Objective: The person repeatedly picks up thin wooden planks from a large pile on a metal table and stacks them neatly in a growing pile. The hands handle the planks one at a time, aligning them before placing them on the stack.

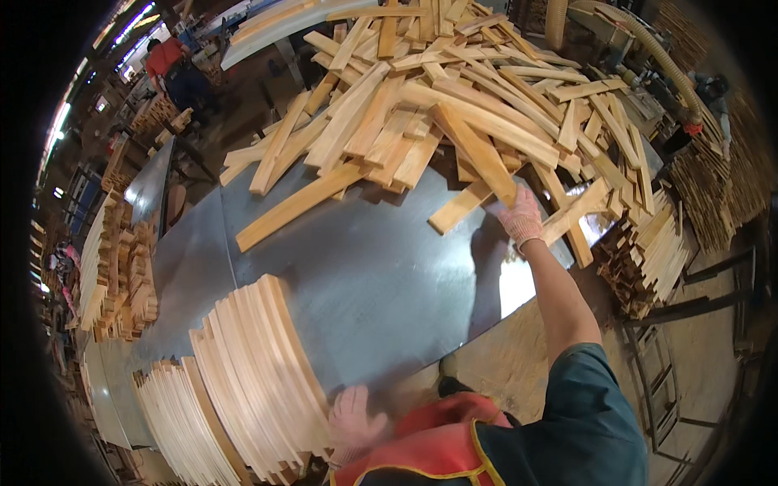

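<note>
My right hand (521, 217), in a pale knitted glove, is closed on the near end of a wooden slat (476, 154). The slat's far end rests up on a loose heap of wooden slats (389, 121) spread over a grey metal-topped table (356, 275). My left hand (355, 415), gloved too and slightly blurred, is at the table's near edge with its thumb apart from its fingers. It is beside the right end of a neat row of slats (255, 368) standing on edge; whether it touches them I cannot tell.
A second row of thinner slats (182, 421) is at the lower left. More stacked wood (121, 267) stands left, and a bundle of slats (656, 251) right of the table. A metal frame (664, 389) is at the right. A person in red (168, 61) is at the far left.
</note>
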Motion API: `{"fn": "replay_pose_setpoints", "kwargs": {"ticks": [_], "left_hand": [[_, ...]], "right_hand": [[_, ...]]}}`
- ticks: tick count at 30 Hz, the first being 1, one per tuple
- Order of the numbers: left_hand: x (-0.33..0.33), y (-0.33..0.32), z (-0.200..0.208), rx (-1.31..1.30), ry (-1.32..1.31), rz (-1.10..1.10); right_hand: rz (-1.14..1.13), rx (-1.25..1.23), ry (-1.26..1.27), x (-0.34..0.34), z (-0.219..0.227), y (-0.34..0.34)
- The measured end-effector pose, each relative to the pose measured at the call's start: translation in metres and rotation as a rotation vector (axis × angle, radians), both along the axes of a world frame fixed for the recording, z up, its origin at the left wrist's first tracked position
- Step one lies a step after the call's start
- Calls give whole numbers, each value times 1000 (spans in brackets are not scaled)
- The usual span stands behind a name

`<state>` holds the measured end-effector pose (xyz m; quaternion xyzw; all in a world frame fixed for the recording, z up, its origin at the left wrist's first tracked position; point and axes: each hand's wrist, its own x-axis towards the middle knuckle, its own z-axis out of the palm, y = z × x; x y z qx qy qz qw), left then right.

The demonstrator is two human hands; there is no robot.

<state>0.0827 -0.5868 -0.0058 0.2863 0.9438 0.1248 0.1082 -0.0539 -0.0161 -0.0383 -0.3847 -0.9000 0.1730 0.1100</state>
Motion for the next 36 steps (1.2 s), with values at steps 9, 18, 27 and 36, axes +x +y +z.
{"fn": "replay_pose_setpoints", "kwargs": {"ticks": [9, 18, 27, 36], "left_hand": [[1, 46, -15, 12, -14, -45], [-22, 97, 10, 246, -258, -92], [-35, 173, 30, 283, -376, -366], [-6, 354, 28, 483, -942, -346]], "right_hand": [[121, -520, 207, -18, 15, -11], [119, -601, 412, 32, 149, -76], [-208, -423, 446, 141, 117, -66], [-322, -672, 686, 199, 68, -16]]}}
